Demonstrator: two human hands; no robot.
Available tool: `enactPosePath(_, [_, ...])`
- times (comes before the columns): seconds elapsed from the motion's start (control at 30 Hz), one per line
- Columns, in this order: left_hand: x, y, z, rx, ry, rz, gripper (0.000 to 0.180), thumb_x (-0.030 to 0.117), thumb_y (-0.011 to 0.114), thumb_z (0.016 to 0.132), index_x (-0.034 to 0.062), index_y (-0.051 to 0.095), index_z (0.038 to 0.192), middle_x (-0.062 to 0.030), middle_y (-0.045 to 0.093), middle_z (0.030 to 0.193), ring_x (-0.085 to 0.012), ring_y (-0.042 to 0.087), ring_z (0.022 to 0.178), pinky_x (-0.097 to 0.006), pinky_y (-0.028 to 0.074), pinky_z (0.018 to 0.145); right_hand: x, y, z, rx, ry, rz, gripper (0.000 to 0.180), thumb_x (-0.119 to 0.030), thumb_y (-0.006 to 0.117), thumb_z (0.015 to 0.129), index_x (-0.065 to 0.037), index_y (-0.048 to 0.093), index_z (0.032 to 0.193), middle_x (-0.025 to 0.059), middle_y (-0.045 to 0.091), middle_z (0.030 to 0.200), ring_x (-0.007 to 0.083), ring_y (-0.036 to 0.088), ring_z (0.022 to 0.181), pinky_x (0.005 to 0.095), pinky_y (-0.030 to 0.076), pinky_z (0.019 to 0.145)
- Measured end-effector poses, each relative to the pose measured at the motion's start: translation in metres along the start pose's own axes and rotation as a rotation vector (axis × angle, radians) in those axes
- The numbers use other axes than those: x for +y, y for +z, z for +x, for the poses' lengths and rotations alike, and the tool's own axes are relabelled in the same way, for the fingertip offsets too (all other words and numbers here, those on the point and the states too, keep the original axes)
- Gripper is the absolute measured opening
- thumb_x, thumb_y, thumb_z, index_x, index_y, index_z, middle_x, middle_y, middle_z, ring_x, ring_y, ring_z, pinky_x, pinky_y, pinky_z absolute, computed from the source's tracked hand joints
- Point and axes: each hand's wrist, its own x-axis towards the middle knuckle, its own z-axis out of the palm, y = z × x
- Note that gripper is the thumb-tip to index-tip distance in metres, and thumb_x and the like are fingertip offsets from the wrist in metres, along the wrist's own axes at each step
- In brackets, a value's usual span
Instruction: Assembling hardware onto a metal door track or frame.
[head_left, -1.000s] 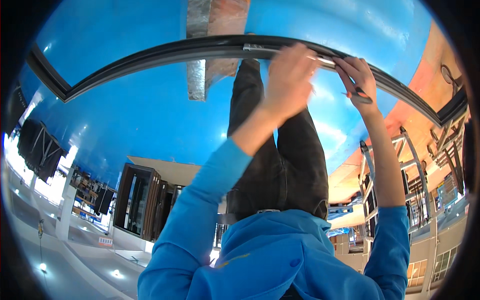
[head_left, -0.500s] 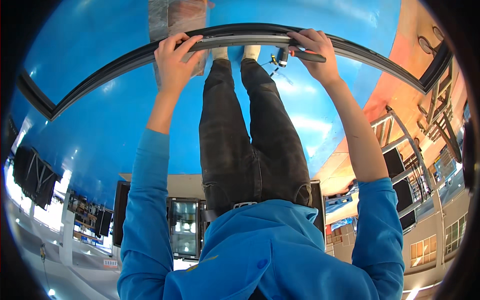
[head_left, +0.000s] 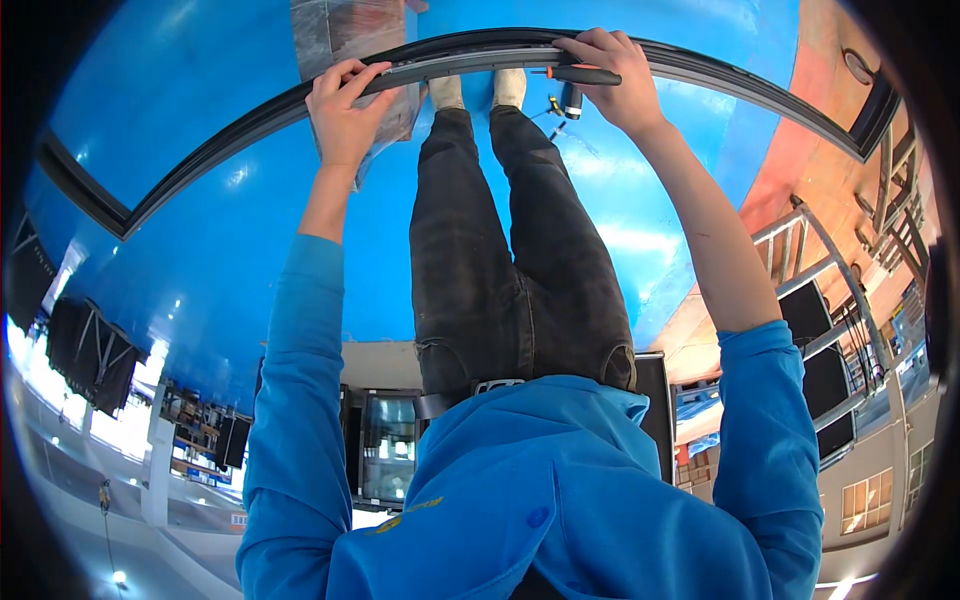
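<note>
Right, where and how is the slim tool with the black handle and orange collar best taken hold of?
Probably by the tool's thick black handle, from the wearer's side: it lies crosswise over the right grip, its face toward the wearer uncovered, while the thin tip points left.

The frame [head_left: 470, 60] is extended through 12 o'clock, touched by the left hand [head_left: 342, 125] at 11 and the right hand [head_left: 626, 95] at 1, where a hand tool [head_left: 588, 75] is held; a rack [head_left: 850, 290] is positioned at 3 o'clock.

Bright glare streaks the glossy blue floor [head_left: 640, 240].
</note>
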Motion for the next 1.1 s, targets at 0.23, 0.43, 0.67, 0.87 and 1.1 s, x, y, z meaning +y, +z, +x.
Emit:
enactPosePath(0.23, [-0.004,0.004,-0.002,0.024,0.003,-0.038,0.036,0.021,0.09,0.074,0.0253,0.086,0.11,0.0094,0.064,0.109,-0.0137,0.055,0.094,-0.032,0.042,0.096,-0.018,-0.011,-0.001,0.006,0.013,0.008,0.042,-0.023,0.079,0.091,-0.017,0.076,0.133,0.0008,0.067,0.116,0.0239,0.059,0.101,0.0377,0.047,0.099])
enactPosePath(0.43, [-0.009,0.006,-0.003,0.053,0.002,-0.03,0.036,0.023,0.091,0.073,0.0277,0.087,0.109,0.011,0.064,0.108,-0.012,0.055,0.094,-0.033,0.039,0.098,-0.023,-0.01,0.002,-0.008,0.055,-0.02,0.04,-0.02,0.078,0.09,-0.017,0.077,0.13,-0.0005,0.067,0.116,0.0236,0.059,0.101,0.0373,0.047,0.097])
enactPosePath(0.67, [-0.004,0.006,-0.004,0.034,0.002,0.012,0.036,0.022,0.091,0.076,0.0258,0.086,0.112,0.0102,0.064,0.112,-0.0125,0.055,0.095,-0.032,0.039,0.102,-0.022,-0.012,0.002,-0.033,0.063,-0.029,0.04,-0.019,0.077,0.091,-0.017,0.077,0.13,-0.0007,0.067,0.117,0.0239,0.059,0.1,0.0377,0.048,0.097])
enactPosePath(0.87, [-0.006,0.011,-0.004,0.092,-0.007,0.023,0.033,0.026,0.09,0.073,0.0301,0.086,0.105,0.0126,0.064,0.108,-0.0123,0.056,0.096,-0.035,0.038,0.098,-0.021,-0.013,0.003,-0.04,0.055,-0.002,0.042,-0.019,0.079,0.09,-0.017,0.076,0.132,-0.0002,0.067,0.117,0.0236,0.06,0.101,0.0377,0.048,0.098])
enactPosePath(1.1, [0.015,-0.001,0.006,0.042,0.064,0.124,0.032,0.026,0.08,0.082,0.0186,0.08,0.113,-0.0004,0.065,0.112,-0.0242,0.059,0.102,-0.04,0.044,0.094,-0.01,-0.012,-0.001,-0.069,0.043,-0.036,0.041,-0.027,0.079,0.094,-0.014,0.076,0.133,0.0016,0.068,0.12,0.023,0.061,0.102,0.0371,0.049,0.097])
